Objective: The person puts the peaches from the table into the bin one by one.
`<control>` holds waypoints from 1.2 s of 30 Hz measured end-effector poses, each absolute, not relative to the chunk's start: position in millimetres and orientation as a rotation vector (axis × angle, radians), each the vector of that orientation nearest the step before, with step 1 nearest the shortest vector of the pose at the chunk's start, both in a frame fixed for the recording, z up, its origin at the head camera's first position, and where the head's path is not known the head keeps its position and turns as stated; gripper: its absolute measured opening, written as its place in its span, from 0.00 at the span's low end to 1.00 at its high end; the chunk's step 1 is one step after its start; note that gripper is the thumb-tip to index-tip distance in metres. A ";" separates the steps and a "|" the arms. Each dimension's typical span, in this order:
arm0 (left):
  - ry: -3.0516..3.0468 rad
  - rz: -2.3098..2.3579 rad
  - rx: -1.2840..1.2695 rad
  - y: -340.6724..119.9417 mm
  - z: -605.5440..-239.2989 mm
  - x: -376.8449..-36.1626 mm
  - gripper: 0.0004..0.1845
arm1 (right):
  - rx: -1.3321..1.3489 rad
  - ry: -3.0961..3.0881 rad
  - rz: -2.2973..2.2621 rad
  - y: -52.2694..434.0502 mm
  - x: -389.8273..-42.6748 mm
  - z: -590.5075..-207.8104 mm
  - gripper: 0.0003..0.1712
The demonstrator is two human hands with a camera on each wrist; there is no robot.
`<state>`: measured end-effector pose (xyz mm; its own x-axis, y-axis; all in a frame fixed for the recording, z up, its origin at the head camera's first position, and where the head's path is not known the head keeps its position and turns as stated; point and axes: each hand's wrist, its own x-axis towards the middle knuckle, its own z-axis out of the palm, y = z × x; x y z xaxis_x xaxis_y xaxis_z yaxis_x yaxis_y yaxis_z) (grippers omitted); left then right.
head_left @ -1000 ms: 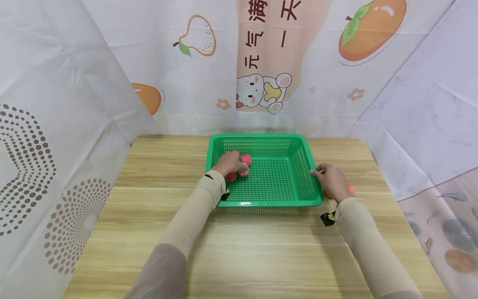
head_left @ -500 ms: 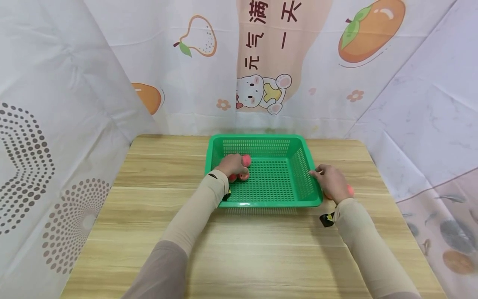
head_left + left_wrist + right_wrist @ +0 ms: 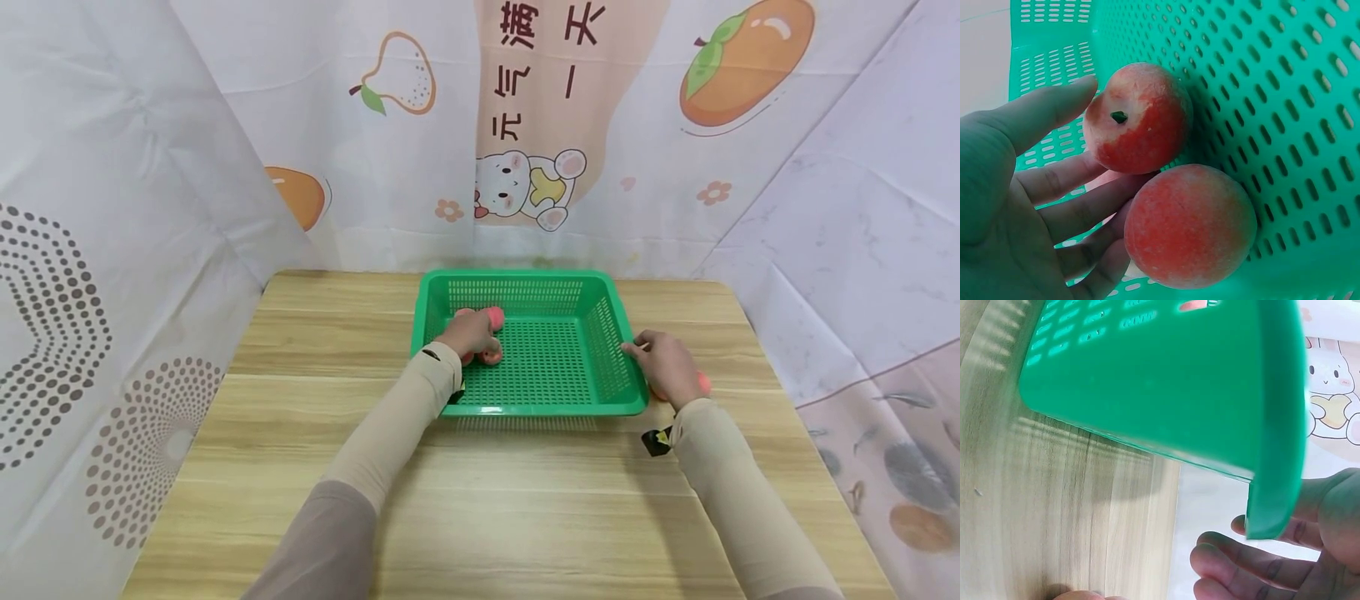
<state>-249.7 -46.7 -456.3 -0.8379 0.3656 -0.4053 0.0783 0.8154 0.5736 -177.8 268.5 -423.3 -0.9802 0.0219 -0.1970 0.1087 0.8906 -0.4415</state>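
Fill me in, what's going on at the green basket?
A person sits at a wooden table with a green basket. The left hand is inside the basket, its fingers relaxed against two red peaches lying on the basket floor. The right hand rests against the basket's right outer rim, with something red-orange on the table behind it, mostly hidden.

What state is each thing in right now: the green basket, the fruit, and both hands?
Green perforated plastic basket: upright on the table, open-topped, holding fruit at its left side.
Red peach with the stem end showing: lying in the basket, touching the fingers.
Second red peach: in the basket, resting against the fingers.
Left hand: inside the basket, fingers extended at the peaches.
Right hand: at the basket's right rim; grip unclear.
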 end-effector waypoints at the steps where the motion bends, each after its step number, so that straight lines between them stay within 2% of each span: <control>1: 2.494 0.761 0.328 -47.1 -456.2 -249.3 0.27 | 0.101 2.870 -0.686 268.3 -177.6 -423.1 0.26; 21: 2.634 0.647 0.343 -50.5 -443.5 -246.3 0.26 | 0.071 2.889 -0.663 268.4 -174.1 -417.9 0.27; 29: 2.694 0.611 0.314 -52.4 -433.5 -245.4 0.17 | 0.039 2.934 -0.601 267.2 -174.4 -418.7 0.27; 36: 2.743 0.614 0.364 -52.8 -423.8 -245.6 0.27 | -0.011 2.996 -0.559 264.5 -174.2 -421.5 0.26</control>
<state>-245.6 -52.8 -423.8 -0.9210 0.3083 -0.2382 0.1773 0.8761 0.4484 -174.2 264.5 -421.5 -0.9956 -0.0244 -0.0910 0.0101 0.9328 -0.3603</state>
